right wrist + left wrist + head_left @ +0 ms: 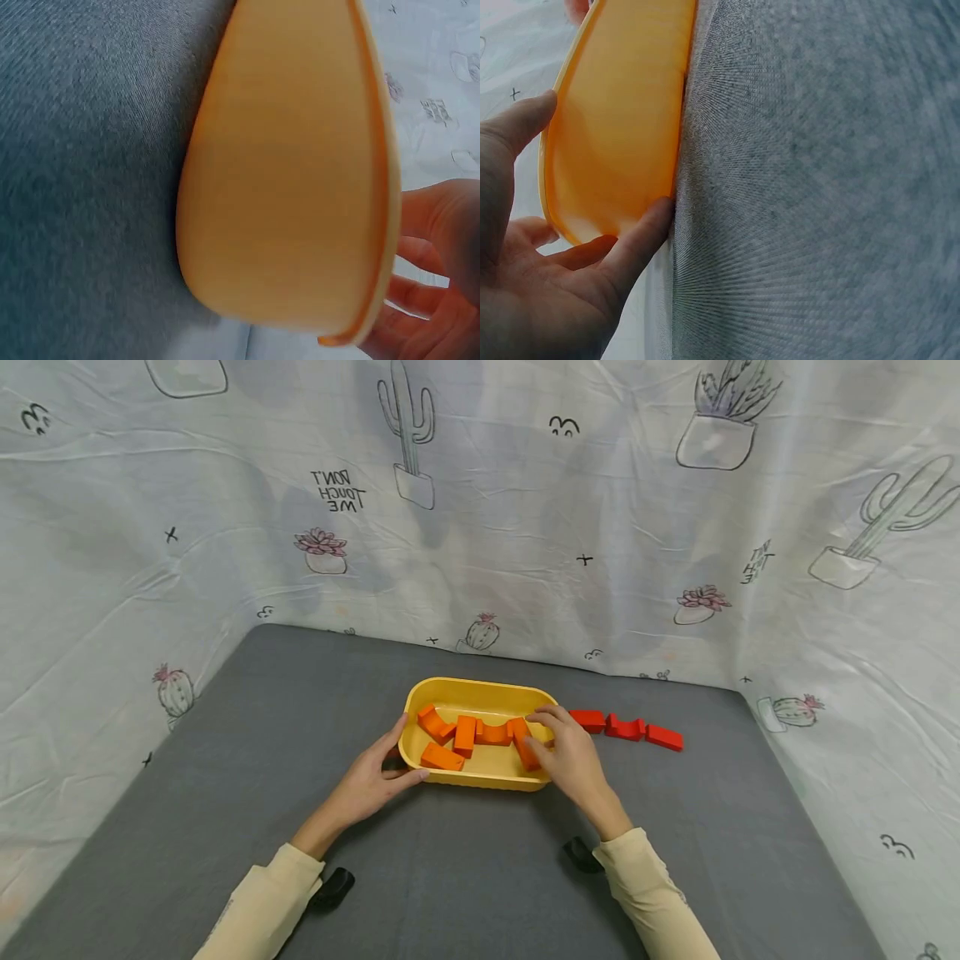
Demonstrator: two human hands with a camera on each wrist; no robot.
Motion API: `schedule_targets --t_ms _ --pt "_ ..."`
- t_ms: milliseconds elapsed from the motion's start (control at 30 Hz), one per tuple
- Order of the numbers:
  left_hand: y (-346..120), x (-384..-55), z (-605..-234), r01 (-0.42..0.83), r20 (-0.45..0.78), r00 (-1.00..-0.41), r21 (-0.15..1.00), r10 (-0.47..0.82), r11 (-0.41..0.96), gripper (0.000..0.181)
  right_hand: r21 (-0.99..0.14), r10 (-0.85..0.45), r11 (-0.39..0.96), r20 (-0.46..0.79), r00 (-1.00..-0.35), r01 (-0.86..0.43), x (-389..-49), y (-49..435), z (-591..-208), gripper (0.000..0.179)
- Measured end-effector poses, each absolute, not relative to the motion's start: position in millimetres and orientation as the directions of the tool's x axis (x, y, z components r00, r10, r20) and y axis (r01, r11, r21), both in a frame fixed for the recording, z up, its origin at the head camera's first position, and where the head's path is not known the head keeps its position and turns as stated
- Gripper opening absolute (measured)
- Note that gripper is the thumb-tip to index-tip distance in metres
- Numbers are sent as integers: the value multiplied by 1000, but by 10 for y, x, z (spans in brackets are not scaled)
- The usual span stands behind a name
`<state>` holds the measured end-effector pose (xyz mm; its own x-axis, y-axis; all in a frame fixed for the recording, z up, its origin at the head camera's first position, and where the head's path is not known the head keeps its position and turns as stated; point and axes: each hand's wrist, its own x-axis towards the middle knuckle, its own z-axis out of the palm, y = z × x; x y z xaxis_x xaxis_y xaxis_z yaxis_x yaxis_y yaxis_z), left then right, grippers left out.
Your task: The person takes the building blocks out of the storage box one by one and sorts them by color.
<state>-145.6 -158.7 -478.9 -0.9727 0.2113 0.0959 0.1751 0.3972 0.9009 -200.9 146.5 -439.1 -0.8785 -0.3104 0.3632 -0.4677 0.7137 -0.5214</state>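
Note:
A yellow plastic bin point(480, 781) stands on the grey table, holding several orange toy blocks. My left hand point(372, 781) grips its left end, thumb along the front rim and fingers round the outside; in the left wrist view the fingers point(641, 240) press against the wall. Over the right end, my right hand point(566, 752) reaches inside, thumb and forefinger at a slanted orange block point(522, 745). Left of that block lie a notched orange block point(493, 734) and a plain one point(464, 737). In the right wrist view the bin wall hides those fingertips.
Three red blocks lie in a row right of the bin: one partly behind my right hand point(588, 720), a notched block point(625, 727) and a plain block point(664, 737). Patterned white cloth point(487, 527) rises behind the table point(465, 877) and at both sides.

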Motion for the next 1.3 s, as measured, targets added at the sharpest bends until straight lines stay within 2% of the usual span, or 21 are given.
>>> schedule_targets --t_ms 100,267,467,600,767,1000,1167,1300 --pt "-1586 -1455 -4796 175 98 -973 902 207 394 96 -464 -328 741 380 -865 -485 -2009 1401 -4412 27" --pt "-1584 -1459 -4791 164 86 -974 904 208 395 96 -377 -304 815 367 -879 -439 -2009 1322 -4447 23" --pt "-1587 -1451 -4772 160 85 -975 907 203 390 95 -271 -288 895 255 -923 -354 -2008 1233 -4431 28" --pt "-1587 -1452 -4774 164 88 -975 905 205 393 95 -222 -272 928 144 -951 -299 -2024 1163 -4402 21" --pt "-1591 -1453 -4787 165 87 -974 904 207 396 95 -186 -254 948 49 -966 -258 -2050 1100 -4398 15" --pt "-1582 -1444 -4782 165 84 -974 900 211 403 95 -187 -221 956 41 -974 -224 -2043 1091 -4398 12" --pt "-1576 -1440 -4775 157 76 -976 898 206 410 94 -174 -224 958 34 -974 -226 -2044 1083 -4391 3" --pt "-1573 -1443 -4772 156 78 -976 900 202 408 94 -158 -213 965 -11 -977 -209 -2075 1060 -4373 11"
